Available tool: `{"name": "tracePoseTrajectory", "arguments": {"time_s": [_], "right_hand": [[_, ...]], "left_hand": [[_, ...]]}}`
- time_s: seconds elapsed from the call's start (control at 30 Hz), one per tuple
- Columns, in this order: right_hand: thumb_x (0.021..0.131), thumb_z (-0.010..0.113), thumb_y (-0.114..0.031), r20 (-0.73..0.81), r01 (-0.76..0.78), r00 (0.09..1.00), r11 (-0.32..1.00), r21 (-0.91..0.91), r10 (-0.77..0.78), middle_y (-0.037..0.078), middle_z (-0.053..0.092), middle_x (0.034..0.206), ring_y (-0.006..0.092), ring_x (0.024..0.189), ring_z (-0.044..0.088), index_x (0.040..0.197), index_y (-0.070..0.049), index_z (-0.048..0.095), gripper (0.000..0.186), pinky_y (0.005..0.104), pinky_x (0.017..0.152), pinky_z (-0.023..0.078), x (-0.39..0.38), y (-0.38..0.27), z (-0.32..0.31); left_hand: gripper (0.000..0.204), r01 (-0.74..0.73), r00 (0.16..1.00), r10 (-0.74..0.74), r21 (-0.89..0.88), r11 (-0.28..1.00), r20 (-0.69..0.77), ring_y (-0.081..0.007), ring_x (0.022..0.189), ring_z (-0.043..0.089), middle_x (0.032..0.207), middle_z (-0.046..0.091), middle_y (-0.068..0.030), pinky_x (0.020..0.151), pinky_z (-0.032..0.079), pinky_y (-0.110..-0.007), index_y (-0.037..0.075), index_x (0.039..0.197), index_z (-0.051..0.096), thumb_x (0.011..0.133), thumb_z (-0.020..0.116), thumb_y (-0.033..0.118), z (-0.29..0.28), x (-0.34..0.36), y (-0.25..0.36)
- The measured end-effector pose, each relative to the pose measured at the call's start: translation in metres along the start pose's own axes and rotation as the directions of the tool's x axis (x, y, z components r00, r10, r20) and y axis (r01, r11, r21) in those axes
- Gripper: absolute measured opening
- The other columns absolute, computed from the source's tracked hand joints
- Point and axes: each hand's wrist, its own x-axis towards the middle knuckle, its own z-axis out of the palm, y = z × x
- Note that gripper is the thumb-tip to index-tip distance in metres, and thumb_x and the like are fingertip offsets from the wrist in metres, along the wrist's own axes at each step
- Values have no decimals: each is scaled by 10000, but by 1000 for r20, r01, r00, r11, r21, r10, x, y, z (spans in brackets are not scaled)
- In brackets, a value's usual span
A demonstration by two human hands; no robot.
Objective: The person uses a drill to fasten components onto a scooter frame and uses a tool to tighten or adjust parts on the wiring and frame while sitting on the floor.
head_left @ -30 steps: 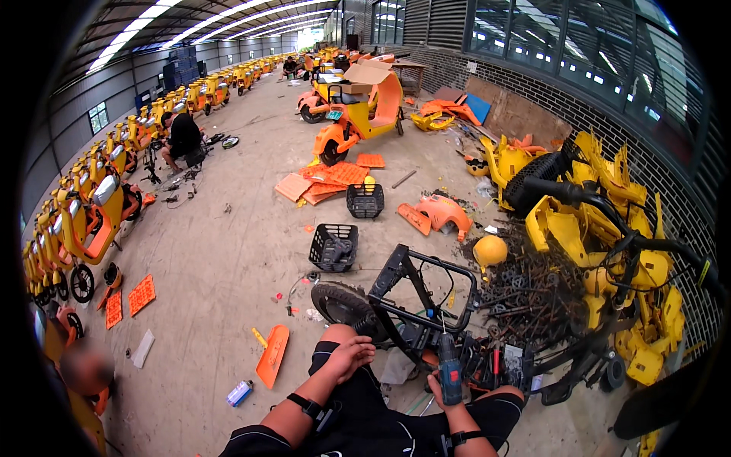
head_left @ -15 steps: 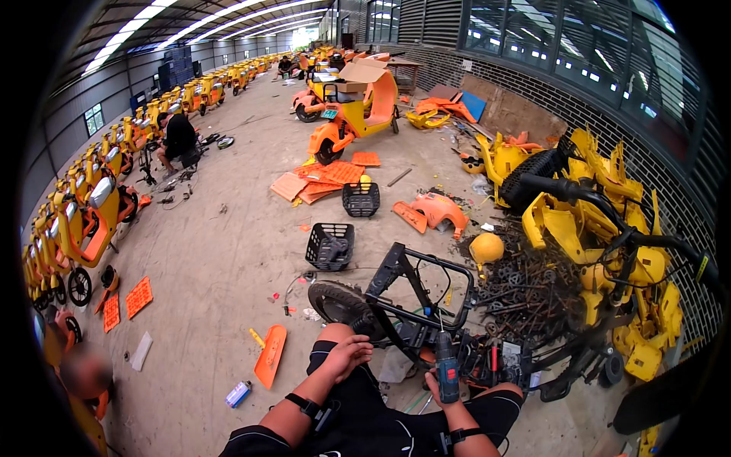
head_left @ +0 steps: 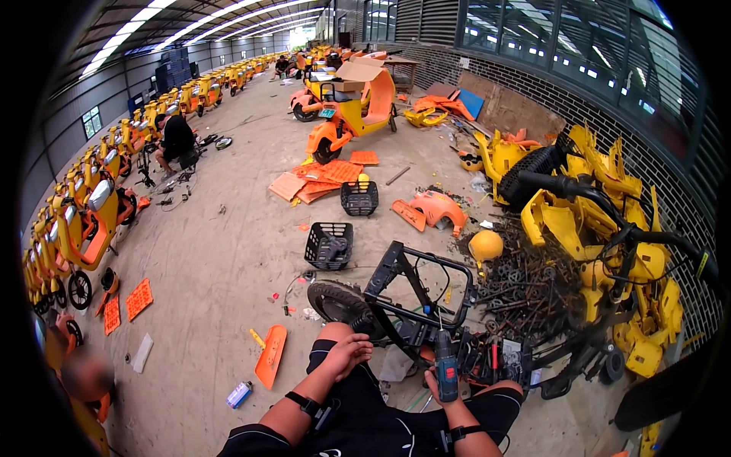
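Note:
A black scooter frame (head_left: pixel 384 324) with its rear wheel (head_left: pixel 335 305) lies in front of my knees. My right hand (head_left: pixel 439 396) is wrapped round a blue and black cordless drill (head_left: pixel 446 367), its long bit pointing away from me at the frame. Around the drill's far end are dark parts and wires, too cluttered to tell apart. Close to the wheel, above my left knee, my left hand (head_left: pixel 350 358) is held with its fingers stretched out and nothing in it. Part of the right hand's fingers is hidden behind the drill.
Right of the frame lie a heap of dark metal parts (head_left: pixel 525 297) and yellow body panels (head_left: pixel 647 343), with black handlebars (head_left: pixel 579 190) before them. Black baskets (head_left: pixel 329 247), an orange panel (head_left: pixel 271 356) and a spray can (head_left: pixel 239 394) are on the floor. People sit farther left.

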Motion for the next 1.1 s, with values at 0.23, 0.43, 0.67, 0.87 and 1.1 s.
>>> {"name": "tracePoseTrajectory", "arguments": {"time_s": [0.23,0.43,0.67,0.87,1.1], "right_hand": [[904,773,-127,-4,32,999,999,-43,-33,49,674,979,183,916,665,1153,-54,627,298,363,759,545,2,-15,-3],[900,773,-104,-11,39,999,998,-47,-40,44,665,953,164,854,661,1116,-49,631,264,330,696,542,2,-4,0],[898,773,-104,-5,51,999,997,-51,-51,44,667,943,161,852,663,1123,-49,630,272,324,695,545,2,2,-1],[896,776,-114,-3,22,1000,999,-42,-22,46,675,952,168,877,669,1152,-54,628,301,344,723,552,1,-12,-3],[902,770,-105,-6,-5,1000,1000,13,5,36,666,952,155,861,658,1165,-57,625,304,330,708,543,1,-15,-2]], "left_hand": [[303,2,1000,-2,-11,1000,-5,-219,1043,646,1133,673,-111,936,536,-383,35,1318,545,1033,529,135,-1,2,-2],[301,-9,1000,9,-14,1000,2,-216,1039,650,1135,676,-108,933,538,-384,37,1320,546,1036,526,133,-1,0,-2],[302,-8,1000,8,-10,1000,-11,-213,1032,649,1129,677,-104,933,535,-384,42,1323,546,1037,526,137,1,0,-2],[301,-9,1000,9,-16,1000,2,-211,1030,650,1126,677,-104,935,534,-383,42,1319,546,1036,527,142,1,-1,-2],[298,-7,1000,7,-27,1000,7,-207,1023,652,1127,680,-102,931,536,-381,38,1317,545,1034,528,132,2,-1,-1]]}}
